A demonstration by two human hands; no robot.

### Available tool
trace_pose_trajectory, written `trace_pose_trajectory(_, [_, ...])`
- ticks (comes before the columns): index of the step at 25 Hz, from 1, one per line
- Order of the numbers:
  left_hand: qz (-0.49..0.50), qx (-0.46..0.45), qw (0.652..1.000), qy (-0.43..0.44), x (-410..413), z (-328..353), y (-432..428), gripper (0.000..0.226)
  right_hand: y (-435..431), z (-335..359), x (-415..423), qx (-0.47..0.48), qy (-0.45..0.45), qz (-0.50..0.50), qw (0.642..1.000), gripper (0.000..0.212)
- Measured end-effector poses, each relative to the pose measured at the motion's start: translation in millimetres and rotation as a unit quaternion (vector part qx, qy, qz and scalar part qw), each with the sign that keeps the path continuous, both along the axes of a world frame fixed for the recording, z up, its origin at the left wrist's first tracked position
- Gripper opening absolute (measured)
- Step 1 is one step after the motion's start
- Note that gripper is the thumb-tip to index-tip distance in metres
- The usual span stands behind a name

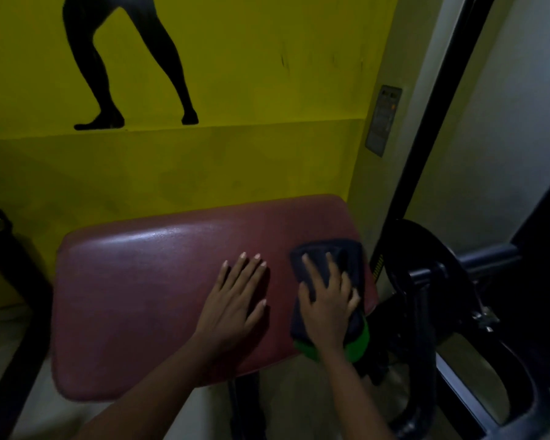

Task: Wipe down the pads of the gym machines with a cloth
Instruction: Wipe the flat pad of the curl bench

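The right hand [327, 300] is pressing a dark cloth [331, 265] flat, fingers spread, on the red pad [140, 296] at the lower right of the frame. The left hand [235, 300] is resting open beside it. The cloth looks soft and light, so pressing on its middle should work best.

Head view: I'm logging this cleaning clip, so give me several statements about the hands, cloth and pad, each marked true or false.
1. The right hand presses a dark cloth on the red pad. True.
2. The left hand holds the cloth. False: it lies flat on the bare pad, fingers straight.
3. The cloth sits near the pad's right edge. True.
4. The wall behind the pad is blue. False: it is yellow, with a black silhouette of legs.
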State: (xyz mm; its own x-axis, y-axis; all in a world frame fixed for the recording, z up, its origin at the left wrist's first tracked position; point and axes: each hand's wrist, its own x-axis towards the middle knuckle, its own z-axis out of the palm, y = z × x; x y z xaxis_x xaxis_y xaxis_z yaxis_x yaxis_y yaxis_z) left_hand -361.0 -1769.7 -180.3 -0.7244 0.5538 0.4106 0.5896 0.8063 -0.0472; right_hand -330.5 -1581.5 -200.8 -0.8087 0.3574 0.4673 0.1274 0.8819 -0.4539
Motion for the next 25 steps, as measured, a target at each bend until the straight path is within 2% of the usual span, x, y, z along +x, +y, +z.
trace_pose_trajectory(2, [-0.031, -0.039, 0.999, 0.020, -23, 7, 28, 0.066, 20, -3, 4, 0.031, -0.032, 0.067, 0.997, 0.048])
trace_pose_trajectory(4, [-0.047, -0.085, 0.995, 0.031, -38, 10, 45, 0.067, 52, 7, -13, 0.006, -0.031, 0.037, 0.999, 0.051])
trace_pose_trajectory(7, [-0.036, -0.077, 0.995, 0.045, -40, 7, 51, 0.066, 85, 29, -50, -0.048, -0.014, -0.014, 0.999, 0.046])
trace_pose_trajectory(11, [-0.042, -0.067, 0.995, 0.063, -38, 3, 53, 0.067, 110, 62, -120, -0.086, -0.027, 0.093, 0.992, 0.045])
trace_pose_trajectory(14, [-0.040, -0.068, 0.994, 0.070, -40, 3, 54, 0.067, 121, 75, -152, -0.136, -0.060, 0.124, 0.981, 0.045])
trace_pose_trajectory(18, [-0.036, -0.076, 0.994, 0.068, -38, 5, 54, 0.067, 126, 45, -99, -0.177, -0.016, 0.163, 0.971, 0.050])
trace_pose_trajectory(21, [-0.035, -0.081, 0.994, 0.061, -37, 5, 54, 0.067, 126, 15, -43, -0.181, -0.030, 0.148, 0.972, 0.050])
trace_pose_trajectory(25, [-0.035, -0.086, 0.994, 0.063, -36, 6, 54, 0.066, 128, 44, -84, -0.200, -0.041, 0.179, 0.963, 0.050])
